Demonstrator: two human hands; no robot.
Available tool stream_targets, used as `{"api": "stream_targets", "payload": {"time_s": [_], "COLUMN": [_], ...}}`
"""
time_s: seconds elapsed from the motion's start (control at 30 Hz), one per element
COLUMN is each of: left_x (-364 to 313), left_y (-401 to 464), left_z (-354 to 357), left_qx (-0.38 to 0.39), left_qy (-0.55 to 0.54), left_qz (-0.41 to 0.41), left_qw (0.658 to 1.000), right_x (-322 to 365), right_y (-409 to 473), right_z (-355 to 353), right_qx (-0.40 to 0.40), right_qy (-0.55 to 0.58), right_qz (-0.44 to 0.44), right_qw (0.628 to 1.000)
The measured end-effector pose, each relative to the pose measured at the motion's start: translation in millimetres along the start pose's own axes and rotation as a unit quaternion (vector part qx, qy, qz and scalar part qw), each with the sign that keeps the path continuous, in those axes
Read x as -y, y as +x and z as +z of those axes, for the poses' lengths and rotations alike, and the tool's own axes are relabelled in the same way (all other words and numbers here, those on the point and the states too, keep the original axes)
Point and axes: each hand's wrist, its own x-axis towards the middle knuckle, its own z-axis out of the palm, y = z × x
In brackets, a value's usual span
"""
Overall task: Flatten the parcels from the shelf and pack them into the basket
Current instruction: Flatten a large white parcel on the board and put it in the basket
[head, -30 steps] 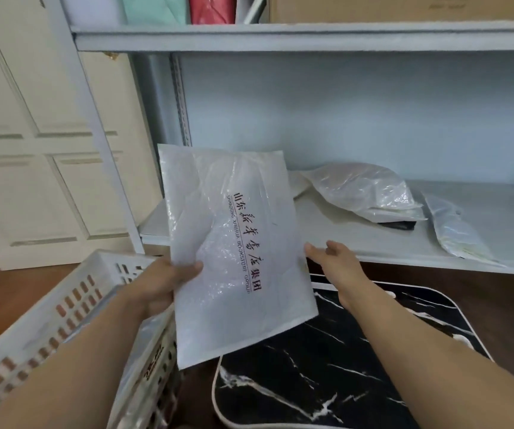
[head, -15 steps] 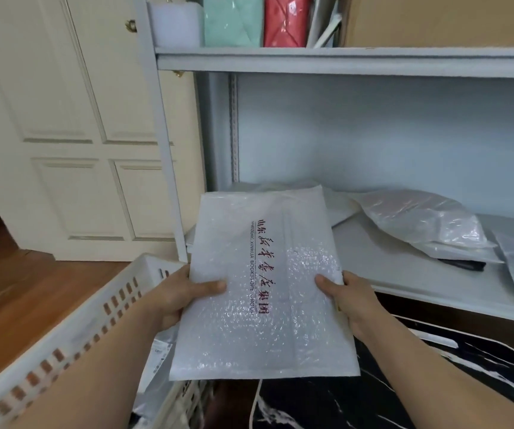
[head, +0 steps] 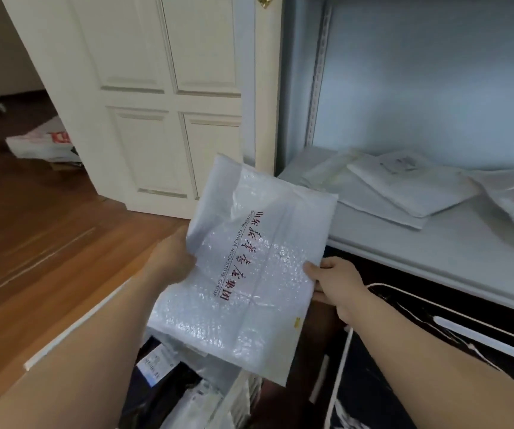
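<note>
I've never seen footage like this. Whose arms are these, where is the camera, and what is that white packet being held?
There is no machine here: these are a person's two bare arms, filmed by a camera worn on the head, looking forward and down. The left hand and the right hand each hold one side of a white bubble-wrap parcel with red printed lettering. Below it, partly hidden, is the basket with packets already inside. To the right, more parcels lie on a pale shelf. Behind stands a cream door.
</note>
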Motion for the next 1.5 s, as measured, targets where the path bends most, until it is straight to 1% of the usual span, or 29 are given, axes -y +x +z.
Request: {"api": "stream_targets", "payload": {"time_s": [0.1,0.17,0.23,0.27,0.3,0.33,0.37,0.4,0.43,0.47,0.5,0.53,0.6,0.63,0.73,0.77,0.83,0.9,0.97,1.07,1.17,1.23,1.37,1.5], "left_x": [26.6,46.7,65.5,75.0,84.1,93.5,102.5,110.0,116.2,120.6,125.2,129.8,140.9,145.4,152.4,150.8,141.1,130.5,120.4,112.1,106.7,105.7,105.1,96.1], "left_y": [22.4,34.0,41.9,45.2,47.8,51.4,55.6,59.4,63.4,65.9,67.9,69.7,74.0,75.7,72.9,69.9,66.4,64.0,59.1,44.1,23.2,19.5,27.1,36.4], "left_z": [2.5,7.9,17.4,23.6,30.6,38.4,47.8,58.3,71.7,86.0,102.3,116.9,140.9,149.1,167.6,173.0,181.1,188.5,197.4,217.6,234.8,240.7,241.1,237.9], "left_qx": [-0.043,-0.065,-0.076,-0.074,-0.064,-0.05,-0.032,-0.014,0.006,0.028,0.051,0.065,0.075,0.083,0.111,0.106,0.081,0.074,0.13,0.211,0.265,0.272,0.288,0.318], "left_qy": [0.096,0.123,0.143,0.151,0.155,0.158,0.161,0.172,0.187,0.205,0.221,0.232,0.229,0.226,0.214,0.212,0.209,0.195,0.181,0.172,0.208,0.219,0.222,0.22], "left_qz": [-0.021,-0.046,-0.067,-0.075,-0.08,-0.084,-0.088,-0.088,-0.082,-0.068,-0.053,-0.048,-0.075,-0.096,-0.138,-0.149,-0.175,-0.17,-0.138,-0.088,-0.057,-0.062,-0.085,-0.104], "left_qw": [0.994,0.989,0.984,0.983,0.983,0.983,0.982,0.981,0.979,0.976,0.972,0.969,0.967,0.966,0.961,0.96,0.959,0.963,0.965,0.958,0.94,0.935,0.928,0.916], "right_x": [-17.1,-29.8,-44.6,-52.9,-59.5,-63.9,-66.6,-68.3,-70.4,-71.8,-75.3,-79.1,-86.5,-88.2,-90.0,-89.4,-87.9,-86.7,-86.7,-87.3,-87.7,-88.1,-91.0,-91.8], "right_y": [19.8,26.5,34.6,38.8,42.0,44.4,46.6,48.7,52.4,55.8,61.1,66.0,74.6,76.8,79.7,80.1,82.2,82.9,83.5,84.1,82.4,82.3,84.9,85.6], "right_z": [39.2,62.5,81.2,88.3,93.1,94.9,94.6,93.4,91.7,89.3,87.8,86.6,86.4,86.4,85.3,84.7,85.0,87.2,89.1,89.9,90.0,89.3,91.1,89.5], "right_qx": [0.017,0.018,0.037,0.046,0.047,0.034,0.009,-0.012,-0.017,-0.005,0.02,0.044,0.083,0.092,0.11,0.117,0.128,0.136,0.14,0.136,0.132,0.125,0.118,0.118], "right_qy": [-0.103,-0.131,-0.161,-0.2,-0.271,-0.372,-0.478,-0.567,-0.628,-0.669,-0.696,-0.707,-0.71,-0.71,-0.732,-0.742,-0.753,-0.762,-0.771,-0.771,-0.765,-0.761,-0.763,-0.76], "right_qz": [-0.015,0.004,0.022,0.02,0.002,-0.032,-0.082,-0.132,-0.168,-0.19,-0.197,-0.189,-0.157,-0.157,-0.183,-0.184,-0.176,-0.17,-0.163,-0.161,-0.162,-0.165,-0.169,-0.173], "right_qw": [0.994,0.991,0.986,0.978,0.962,0.927,0.874,0.813,0.76,0.718,0.69,0.68,0.682,0.681,0.647,0.634,0.621,0.61,0.6,0.602,0.61,0.615,0.613,0.615]}}
